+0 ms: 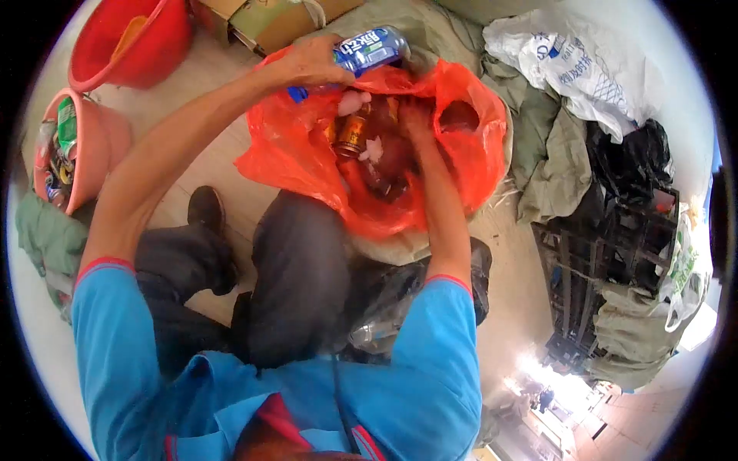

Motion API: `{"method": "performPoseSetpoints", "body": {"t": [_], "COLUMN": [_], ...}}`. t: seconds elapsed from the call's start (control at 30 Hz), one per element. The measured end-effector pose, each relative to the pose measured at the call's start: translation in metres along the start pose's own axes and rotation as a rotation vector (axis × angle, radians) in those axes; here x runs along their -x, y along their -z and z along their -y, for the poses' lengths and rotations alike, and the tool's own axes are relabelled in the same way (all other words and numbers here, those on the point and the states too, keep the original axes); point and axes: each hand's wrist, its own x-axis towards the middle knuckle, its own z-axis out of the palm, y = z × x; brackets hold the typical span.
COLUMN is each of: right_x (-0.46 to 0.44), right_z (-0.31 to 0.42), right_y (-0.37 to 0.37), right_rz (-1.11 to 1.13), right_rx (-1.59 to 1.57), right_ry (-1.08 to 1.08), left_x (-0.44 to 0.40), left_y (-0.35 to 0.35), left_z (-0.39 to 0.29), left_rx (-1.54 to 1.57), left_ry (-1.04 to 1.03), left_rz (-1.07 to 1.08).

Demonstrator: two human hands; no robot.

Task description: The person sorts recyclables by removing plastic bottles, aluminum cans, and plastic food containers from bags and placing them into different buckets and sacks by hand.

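Note:
My left hand [314, 63] is closed around a plastic bottle [374, 49] with a blue and white label, held on its side over the far edge of a red plastic bag [296, 157]. The bag lies spread open before my knees. My right hand [416, 121] reaches down into the bag, its fingers hidden among the contents. Inside the bag I see a brown and gold drink can [353, 134], pale crumpled scraps [372, 150] and dark items too unclear to name.
At left stand a red basin [83, 58] and a pink bucket [111, 146] holding cans and bottles. A cardboard box [269, 23] sits at the back. On the right are a white plastic bag [569, 65], a black bag [638, 157] and dark crates [592, 253].

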Motion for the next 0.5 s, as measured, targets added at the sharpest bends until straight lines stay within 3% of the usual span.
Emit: {"method": "performPoseSetpoints", "body": {"t": [0.13, 0.3, 0.37, 0.4, 0.47, 0.5], "right_x": [-0.021, -0.036, -0.043, -0.048, -0.049, -0.044], "right_z": [0.015, 0.035, 0.039, 0.040, 0.036, 0.034], "right_y": [0.009, 0.063, 0.100, 0.115, 0.140, 0.143], "right_rz": [0.291, 0.619, 0.723, 0.756, 0.746, 0.711], "right_rx": [-0.046, -0.199, -0.272, -0.315, -0.485, -0.642], "right_ry": [-0.095, -0.133, -0.130, -0.131, -0.181, -0.224], "left_x": [0.008, 0.019, 0.023, 0.024, 0.031, 0.038], "left_y": [0.011, 0.026, 0.041, 0.051, 0.071, 0.093], "left_z": [-0.007, -0.011, -0.018, -0.020, -0.024, -0.024], "left_rx": [0.373, 0.449, 0.716, 0.712, 0.523, 0.356], "left_ry": [0.069, 0.049, 0.043, 0.048, -0.187, -0.142], "left_rz": [0.083, 0.129, 0.230, 0.218, -0.020, 0.051]}}
